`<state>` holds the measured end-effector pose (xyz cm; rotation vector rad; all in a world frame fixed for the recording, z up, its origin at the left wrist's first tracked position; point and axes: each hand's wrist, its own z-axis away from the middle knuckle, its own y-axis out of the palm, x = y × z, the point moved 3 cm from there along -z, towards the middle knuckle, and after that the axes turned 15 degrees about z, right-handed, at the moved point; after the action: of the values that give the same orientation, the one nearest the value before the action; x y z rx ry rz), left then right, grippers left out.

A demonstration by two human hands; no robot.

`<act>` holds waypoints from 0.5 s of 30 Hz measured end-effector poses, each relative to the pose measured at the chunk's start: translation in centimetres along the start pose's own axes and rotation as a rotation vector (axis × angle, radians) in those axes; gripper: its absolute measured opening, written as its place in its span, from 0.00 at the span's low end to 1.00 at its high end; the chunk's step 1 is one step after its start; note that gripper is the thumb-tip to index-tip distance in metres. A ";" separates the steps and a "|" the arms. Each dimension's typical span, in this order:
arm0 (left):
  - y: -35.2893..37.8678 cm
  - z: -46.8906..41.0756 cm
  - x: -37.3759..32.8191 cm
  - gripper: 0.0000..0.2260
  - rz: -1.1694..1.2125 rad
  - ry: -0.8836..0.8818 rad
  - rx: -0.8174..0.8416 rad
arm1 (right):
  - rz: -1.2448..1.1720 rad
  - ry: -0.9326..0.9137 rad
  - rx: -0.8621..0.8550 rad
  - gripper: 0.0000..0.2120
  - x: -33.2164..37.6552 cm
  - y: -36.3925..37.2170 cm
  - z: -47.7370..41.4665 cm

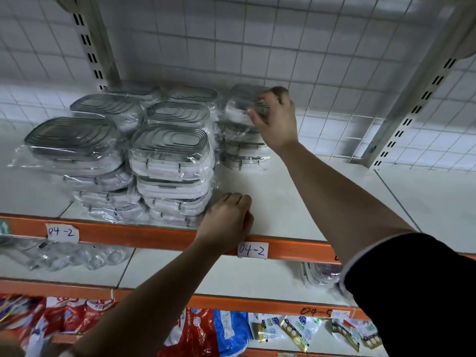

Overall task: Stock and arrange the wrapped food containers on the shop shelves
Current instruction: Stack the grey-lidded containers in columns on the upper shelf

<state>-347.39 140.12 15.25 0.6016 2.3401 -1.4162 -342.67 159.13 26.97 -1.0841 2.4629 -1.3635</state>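
Several stacks of plastic-wrapped white food containers with grey ribbed lids stand on the white top shelf. My right hand reaches to the back right stack and grips the wrap of its top container. My left hand rests near the shelf's front edge with fingers curled, touching the wrap at the foot of the front middle stack; whether it pinches the wrap I cannot tell.
An orange shelf edge carries paper labels reading 04-2. Wire mesh backs the shelf, with slotted uprights at both sides. Clear wrapped items lie on the shelf below. Colourful packets hang under the lowest shelf.
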 end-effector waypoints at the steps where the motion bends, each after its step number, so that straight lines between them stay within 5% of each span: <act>1: -0.1 0.0 0.0 0.04 0.002 0.007 -0.010 | 0.053 0.012 0.053 0.20 0.2 0.6 -0.5; 6: -0.3 0.0 -0.2 0.04 0.002 0.021 -0.033 | 0.138 0.046 0.135 0.21 0.2 1.4 -0.6; 15: -0.8 0.7 -1.4 0.11 -0.138 0.079 -0.091 | -0.047 0.034 -0.029 0.18 -1.8 -2.1 6.3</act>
<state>-346.61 138.95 16.25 0.4875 2.5361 -1.3564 -337.58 155.19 24.49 -1.1414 2.5042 -1.3748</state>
